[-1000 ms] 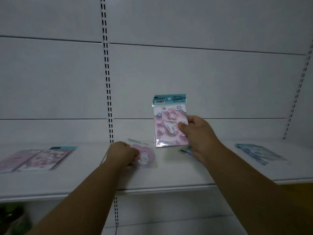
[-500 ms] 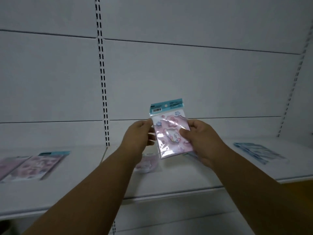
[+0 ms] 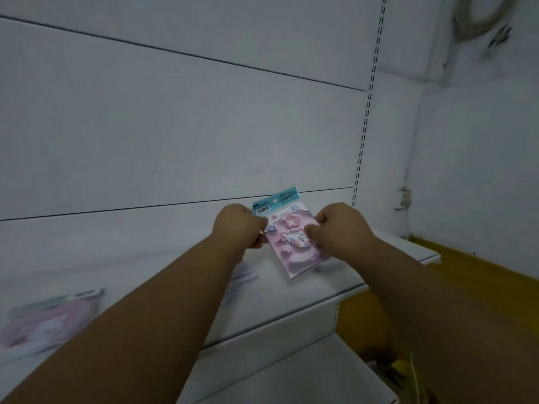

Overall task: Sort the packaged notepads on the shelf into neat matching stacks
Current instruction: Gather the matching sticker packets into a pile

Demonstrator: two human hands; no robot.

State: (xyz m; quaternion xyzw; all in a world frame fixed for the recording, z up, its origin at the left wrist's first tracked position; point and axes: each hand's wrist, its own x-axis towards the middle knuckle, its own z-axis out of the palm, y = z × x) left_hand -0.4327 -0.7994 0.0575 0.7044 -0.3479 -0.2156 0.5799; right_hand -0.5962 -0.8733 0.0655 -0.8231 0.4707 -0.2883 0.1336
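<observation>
A pink packaged notepad (image 3: 287,228) with a teal header card and a star design hangs tilted above the white shelf (image 3: 306,290). My left hand (image 3: 237,228) pinches its left edge. Its right edge is gripped by my right hand (image 3: 339,228). On the shelf at the far left lies a blurred pink packaged notepad (image 3: 49,322) with a teal header. Another blurred pale package (image 3: 242,277) lies partly hidden behind my left forearm.
The white back panel (image 3: 175,126) rises behind the shelf, with a slotted upright (image 3: 366,112) at the right. The shelf's right end (image 3: 431,256) meets a yellow surface (image 3: 481,275). A lower white shelf (image 3: 291,374) sits below.
The view has swung to the right and tilted. My left hand came off the shelf onto the pink notepad, which both hands now hold. The blue package at the right is out of view.
</observation>
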